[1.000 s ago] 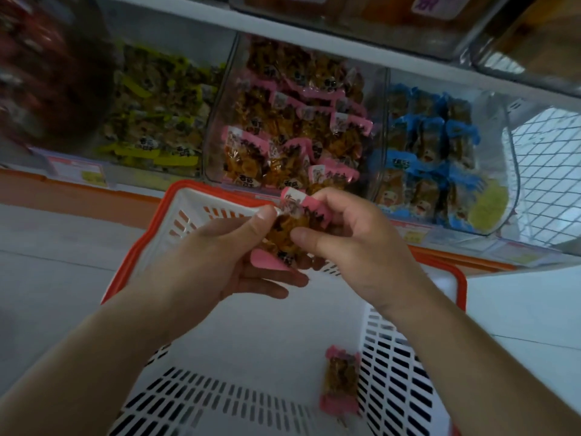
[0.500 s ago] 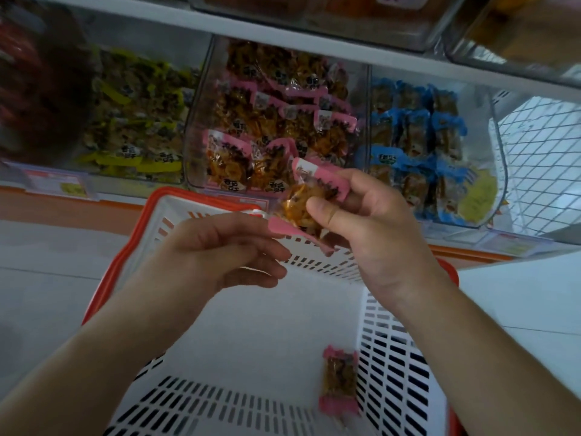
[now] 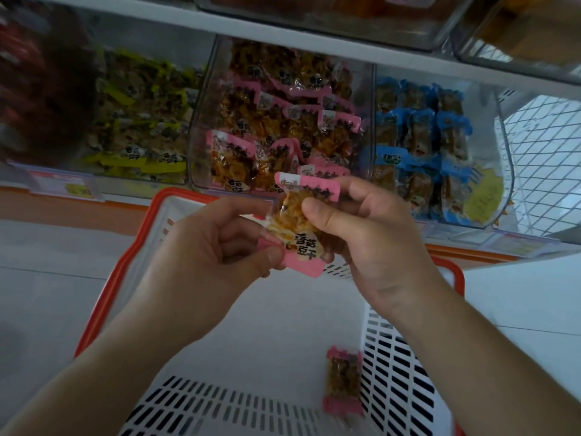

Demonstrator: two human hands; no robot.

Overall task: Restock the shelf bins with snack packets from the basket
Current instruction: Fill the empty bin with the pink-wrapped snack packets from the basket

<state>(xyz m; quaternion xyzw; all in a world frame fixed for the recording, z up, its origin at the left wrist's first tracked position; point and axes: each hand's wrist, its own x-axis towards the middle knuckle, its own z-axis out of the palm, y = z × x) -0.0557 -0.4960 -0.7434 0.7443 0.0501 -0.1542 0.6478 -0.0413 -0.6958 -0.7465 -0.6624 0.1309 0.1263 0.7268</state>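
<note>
Back at the lower pink edge of the snack packet (image 3: 297,229) after letting go a moment earlier, the left hand (image 3: 217,247) pinches it while the right hand (image 3: 367,234) grips the upper half, thumb across the front. Fingers hide the packet's back. It hangs above the basket (image 3: 408,388), near the pink bin (image 3: 201,133). A second packet (image 3: 342,385) lies blurred on the basket floor.

The white shelf (image 3: 314,42) carries three clear bins (image 3: 201,127) of snack packets.
</note>
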